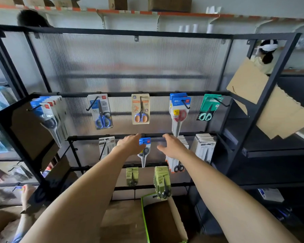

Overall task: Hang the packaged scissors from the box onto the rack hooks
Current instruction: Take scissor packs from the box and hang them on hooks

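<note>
A packaged scissors with a blue card top and grey handles hangs at the middle bar of the black rack. My left hand holds this pack by its left edge, thumb over the card front. Just to the right, my right hand hovers with fingers spread, holding nothing. The hook under the pack is hidden by my left hand. An open cardboard box with a green rim stands on the floor below my arms; I cannot see what it holds.
Other scissors packs fill the hooks: blue, orange, red and mint above, green stacks below. Cardboard sheets lean on the right frame. Another person's hand is at the lower left.
</note>
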The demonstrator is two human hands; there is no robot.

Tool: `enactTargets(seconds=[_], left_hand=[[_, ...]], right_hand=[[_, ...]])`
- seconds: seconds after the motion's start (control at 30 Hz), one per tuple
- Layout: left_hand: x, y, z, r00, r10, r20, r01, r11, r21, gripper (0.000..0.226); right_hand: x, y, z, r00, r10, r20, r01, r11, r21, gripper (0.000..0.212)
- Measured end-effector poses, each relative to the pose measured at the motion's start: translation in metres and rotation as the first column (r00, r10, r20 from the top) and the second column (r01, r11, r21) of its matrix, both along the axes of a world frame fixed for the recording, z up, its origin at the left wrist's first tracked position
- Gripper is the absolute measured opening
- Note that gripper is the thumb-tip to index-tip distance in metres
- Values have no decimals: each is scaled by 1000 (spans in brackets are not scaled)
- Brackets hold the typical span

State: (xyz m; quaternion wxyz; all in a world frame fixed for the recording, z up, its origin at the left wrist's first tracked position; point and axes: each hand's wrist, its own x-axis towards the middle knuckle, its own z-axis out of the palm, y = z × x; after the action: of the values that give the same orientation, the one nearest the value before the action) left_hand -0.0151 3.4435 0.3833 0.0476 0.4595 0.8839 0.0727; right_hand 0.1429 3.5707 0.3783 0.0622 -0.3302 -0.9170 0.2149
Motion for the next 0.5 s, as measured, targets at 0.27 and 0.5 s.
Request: enactTargets(seconds=[0.27,0.5], left_hand=[[0,0,-2,1000,-5,-3,5,1000,-3,53],[1,6,-3,1000,-11,-18,11,1000,-26,50]], right_hand=[[0,3,-4,1000,20,9,-20,1000,-9,60],[-1,5,-7,1000,31,1,-31,999,-14,61]])
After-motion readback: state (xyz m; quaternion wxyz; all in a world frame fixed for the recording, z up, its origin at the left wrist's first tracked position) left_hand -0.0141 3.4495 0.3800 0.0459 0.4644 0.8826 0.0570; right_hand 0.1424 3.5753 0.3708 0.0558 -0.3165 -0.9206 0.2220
